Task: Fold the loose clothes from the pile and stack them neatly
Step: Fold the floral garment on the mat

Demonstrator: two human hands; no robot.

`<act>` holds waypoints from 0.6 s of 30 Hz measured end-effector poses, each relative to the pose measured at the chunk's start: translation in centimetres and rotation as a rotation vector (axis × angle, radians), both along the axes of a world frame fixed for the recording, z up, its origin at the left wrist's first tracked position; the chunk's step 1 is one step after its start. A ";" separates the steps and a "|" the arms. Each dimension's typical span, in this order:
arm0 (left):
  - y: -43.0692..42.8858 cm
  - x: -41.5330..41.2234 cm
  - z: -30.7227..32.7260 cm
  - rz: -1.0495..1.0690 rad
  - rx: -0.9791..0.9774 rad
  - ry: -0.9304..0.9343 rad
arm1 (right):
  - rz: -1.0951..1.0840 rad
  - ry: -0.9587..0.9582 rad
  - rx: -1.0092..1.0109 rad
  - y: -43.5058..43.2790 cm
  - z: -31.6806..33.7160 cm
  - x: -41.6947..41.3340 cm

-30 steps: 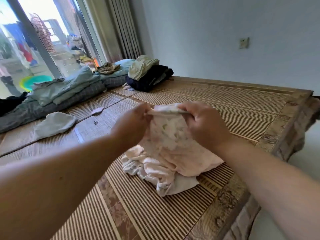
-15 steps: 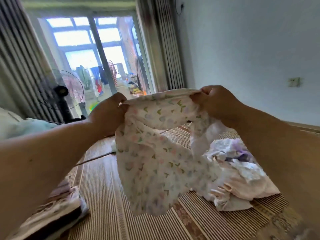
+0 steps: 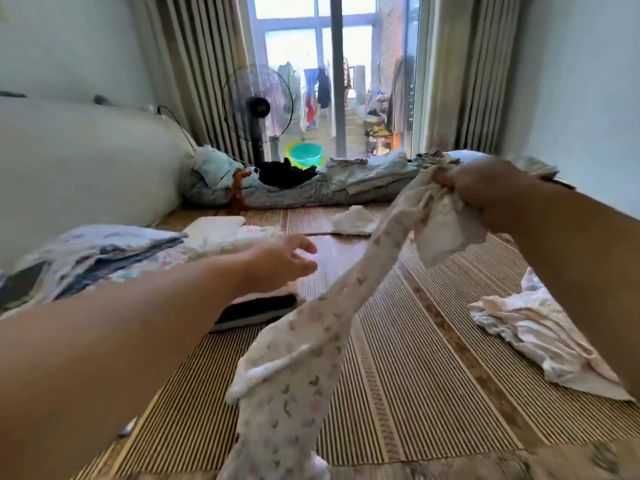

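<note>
One printed garment (image 3: 301, 344), thin, floral, lower centre: gripped by both hands half a second ago, now trailing as a twisted strip over the woven mat (image 3: 415, 393). Left hand (image 3: 280, 261), centre: let go, fingers loosely spread, empty. Right hand (image 3: 485, 192), upper right: fingers bunched round the garment's top. One crumpled pale pile (image 3: 540, 337), right edge. One folded stack (image 3: 104, 247), left.

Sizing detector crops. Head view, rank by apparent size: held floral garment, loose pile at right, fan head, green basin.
1. floral garment, nearest the camera, so it looks inflated
2. loose pile
3. fan head
4. green basin
The last two sit far back, so their true sizes are unsure.
</note>
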State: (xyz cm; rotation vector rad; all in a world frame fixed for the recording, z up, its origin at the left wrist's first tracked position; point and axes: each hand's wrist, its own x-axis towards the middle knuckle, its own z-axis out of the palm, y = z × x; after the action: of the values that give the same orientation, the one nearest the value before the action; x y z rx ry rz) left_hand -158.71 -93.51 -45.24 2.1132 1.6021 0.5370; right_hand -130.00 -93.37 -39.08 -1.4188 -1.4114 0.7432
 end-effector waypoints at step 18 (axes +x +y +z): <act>0.0 -2.8 -18.0 0.452 -0.378 -0.268 | -0.084 -0.838 -0.542 -2.4 -21.8 -5.4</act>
State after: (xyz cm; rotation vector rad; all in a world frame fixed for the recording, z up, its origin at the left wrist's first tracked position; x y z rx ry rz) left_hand -161.53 -93.47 -63.27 1.3508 1.8513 0.5734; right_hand -135.38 -95.77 -60.90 -2.3784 -1.8228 0.5013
